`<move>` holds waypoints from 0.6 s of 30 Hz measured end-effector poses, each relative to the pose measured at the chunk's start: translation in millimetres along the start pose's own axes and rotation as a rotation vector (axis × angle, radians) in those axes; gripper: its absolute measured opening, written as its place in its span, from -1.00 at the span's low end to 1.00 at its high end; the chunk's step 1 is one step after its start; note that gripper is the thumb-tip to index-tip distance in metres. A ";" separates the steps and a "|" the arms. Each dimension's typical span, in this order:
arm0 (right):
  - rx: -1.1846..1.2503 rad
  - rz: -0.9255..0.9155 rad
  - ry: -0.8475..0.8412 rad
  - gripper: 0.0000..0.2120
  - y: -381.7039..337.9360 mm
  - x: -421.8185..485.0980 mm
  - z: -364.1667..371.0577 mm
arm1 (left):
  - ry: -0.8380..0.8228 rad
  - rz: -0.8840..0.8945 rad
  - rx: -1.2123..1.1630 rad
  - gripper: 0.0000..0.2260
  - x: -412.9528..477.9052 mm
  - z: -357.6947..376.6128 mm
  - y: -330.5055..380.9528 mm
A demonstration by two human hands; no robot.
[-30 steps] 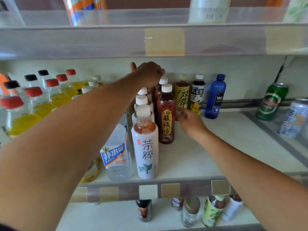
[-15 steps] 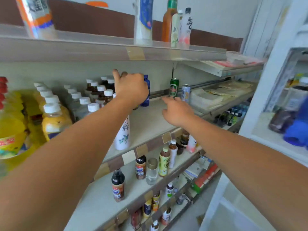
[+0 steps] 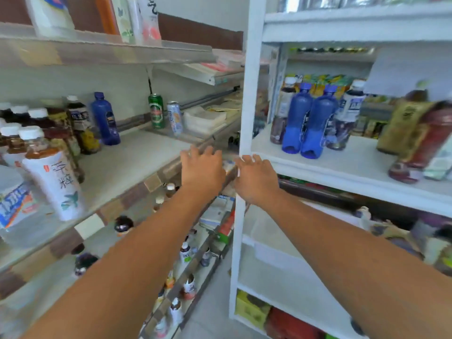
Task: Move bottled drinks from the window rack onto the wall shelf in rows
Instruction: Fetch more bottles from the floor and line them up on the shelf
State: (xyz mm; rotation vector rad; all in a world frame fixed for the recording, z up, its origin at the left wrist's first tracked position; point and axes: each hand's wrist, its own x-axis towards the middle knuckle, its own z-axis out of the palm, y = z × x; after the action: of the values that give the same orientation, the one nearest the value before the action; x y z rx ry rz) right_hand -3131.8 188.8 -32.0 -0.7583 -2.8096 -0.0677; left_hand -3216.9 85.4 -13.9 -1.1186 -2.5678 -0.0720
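Both hands out front, holding nothing: left hand (image 3: 201, 167) and right hand (image 3: 256, 178) side by side, fingers spread loose, between wall shelf (image 3: 129, 162) and white window rack (image 3: 248, 94). Two blue bottles (image 3: 297, 118) stand on the rack; tea bottles (image 3: 52, 182) crowd the shelf's left end.

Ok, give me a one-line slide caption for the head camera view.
Left hand and right hand, both empty, outstretched between wall shelf and window rack.

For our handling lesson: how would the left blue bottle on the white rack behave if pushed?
This blue bottle is tall and narrow, so a high push would probably tip it. Its twin stands close beside and might fall too. Opaque walls hide how full it is.
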 end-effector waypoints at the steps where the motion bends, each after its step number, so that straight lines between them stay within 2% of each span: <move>1: -0.015 0.031 0.003 -0.51 20.1 -8.4 3.4 | -0.016 0.014 -0.008 -0.65 0.6 6.5 16.3; 6: -0.025 0.185 -0.027 -0.48 119.7 -68.0 12.8 | -0.092 0.112 -0.064 -0.67 -6.9 29.7 113.9; 10: -0.087 0.225 -0.073 -0.48 193.5 -128.7 24.5 | -0.103 0.215 -0.101 -0.66 -30.0 45.5 204.7; 18: -0.013 0.347 -0.214 -0.47 303.2 -262.5 83.6 | -0.242 0.335 -0.126 -0.61 -124.2 107.7 357.2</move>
State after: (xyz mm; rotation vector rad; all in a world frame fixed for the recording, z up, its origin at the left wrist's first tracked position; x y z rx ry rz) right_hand -2776.8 330.9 -179.1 -1.3143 -2.8237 0.0574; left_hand -2912.1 263.5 -186.9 -1.6830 -2.5662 -0.0176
